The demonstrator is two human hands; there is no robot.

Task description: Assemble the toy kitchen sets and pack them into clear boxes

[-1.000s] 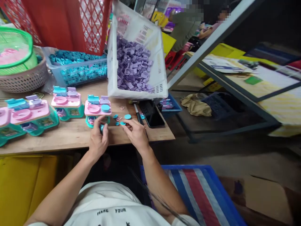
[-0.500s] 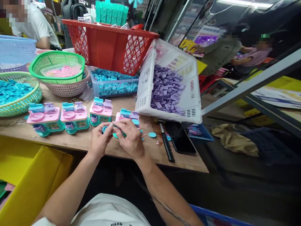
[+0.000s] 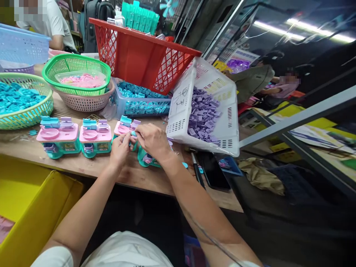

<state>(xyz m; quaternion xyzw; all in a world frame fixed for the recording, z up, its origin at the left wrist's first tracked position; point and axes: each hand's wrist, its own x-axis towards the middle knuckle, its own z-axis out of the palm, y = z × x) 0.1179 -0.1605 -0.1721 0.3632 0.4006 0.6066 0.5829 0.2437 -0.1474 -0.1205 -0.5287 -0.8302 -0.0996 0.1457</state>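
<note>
Both hands meet over the front of the table, at the third of several pink and teal toy units. My left hand is closed in a pinch near that unit's right side, on something too small to make out. Fingers of my right hand pinch a small teal piece just above the left fingertips. Below the right hand, another unit is partly hidden. Two more units, one at the far left and one beside it, stand upright with teal and purple parts on top.
Behind are a green basket, a red basket, a clear bin of teal parts and a white crate of purple parts. A black-handled tool and phone lie right. People sit in the background.
Both hands have moved from the fourth unit toward the third, with the right hand now higher and over the fourth unit's top. The camera view has shifted slightly.
</note>
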